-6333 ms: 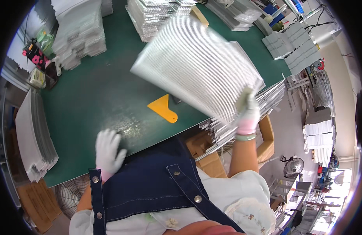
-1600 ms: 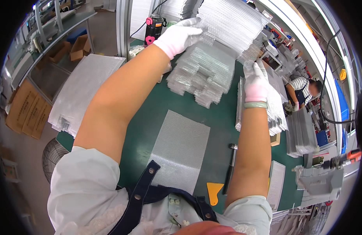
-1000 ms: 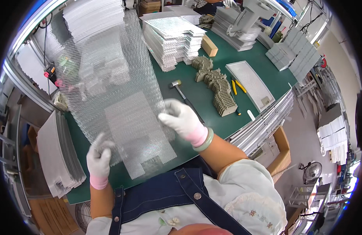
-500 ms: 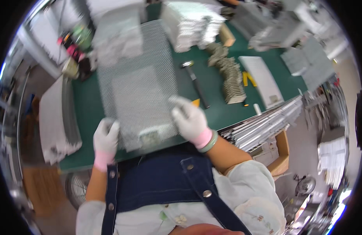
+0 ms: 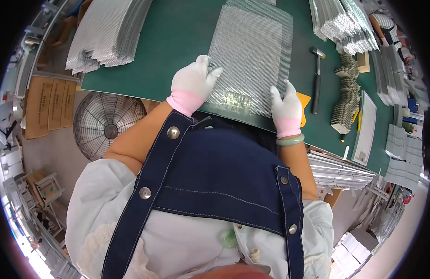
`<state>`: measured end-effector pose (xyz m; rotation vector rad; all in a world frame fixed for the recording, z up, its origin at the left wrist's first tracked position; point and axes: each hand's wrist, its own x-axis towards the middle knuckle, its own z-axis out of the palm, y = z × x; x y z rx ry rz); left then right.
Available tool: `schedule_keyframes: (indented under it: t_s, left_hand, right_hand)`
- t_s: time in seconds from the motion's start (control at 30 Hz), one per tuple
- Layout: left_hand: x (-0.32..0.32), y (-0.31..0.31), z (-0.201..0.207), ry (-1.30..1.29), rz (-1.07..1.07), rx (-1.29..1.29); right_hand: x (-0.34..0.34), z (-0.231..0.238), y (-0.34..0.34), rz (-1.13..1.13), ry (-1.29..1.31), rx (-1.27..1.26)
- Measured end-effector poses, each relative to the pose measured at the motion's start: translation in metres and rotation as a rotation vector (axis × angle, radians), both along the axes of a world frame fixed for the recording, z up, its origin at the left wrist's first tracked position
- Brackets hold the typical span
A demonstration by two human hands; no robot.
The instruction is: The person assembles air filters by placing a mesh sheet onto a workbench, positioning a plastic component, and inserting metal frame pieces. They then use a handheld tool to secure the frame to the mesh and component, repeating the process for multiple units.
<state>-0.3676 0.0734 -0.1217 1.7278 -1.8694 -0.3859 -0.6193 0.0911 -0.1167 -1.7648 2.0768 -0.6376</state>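
Several stacks [image 5: 112,35] lined your green desk [image 5: 178,39] near a fan [image 5: 108,128]; your left hand [image 5: 191,81] and right hand [image 5: 286,110], fingers parted, flanked a translucent sheet [image 5: 252,58].

We see a see-through, finely textured sheet [image 5: 286,35] spread flat on the green table [image 5: 178,37], its near end close to the table's front edge. Beneath it we make out a paler, silvery oblong panel [image 5: 252,46], the sheet reaching past its right side

Head-worn fisheye, downward over the table [image 5: 178,32]
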Motion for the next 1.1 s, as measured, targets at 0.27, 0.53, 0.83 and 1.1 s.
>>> schedule_keyframes:
  t_s: [0.27, 0.53, 0.83, 1.1]
  left_hand:
    - [0.0, -0.005, -0.009, -0.151, -0.033, 0.094]
    - [-0.001, -0.006, -0.003, -0.118, 0.017, 0.227]
    - [-0.002, -0.015, 0.004, -0.472, -0.177, -0.253]
    - [0.019, -0.019, -0.01, -0.437, -0.429, -0.06]
  right_hand:
    - [0.009, -0.008, -0.009, 0.043, 0.243, 0.21]
    - [0.011, -0.003, -0.012, 0.041, 0.293, 0.274]
    - [0.019, -0.001, -0.003, 0.079, 0.601, 0.009]
    - [-0.007, -0.005, -0.016, 0.48, 0.551, 0.085]
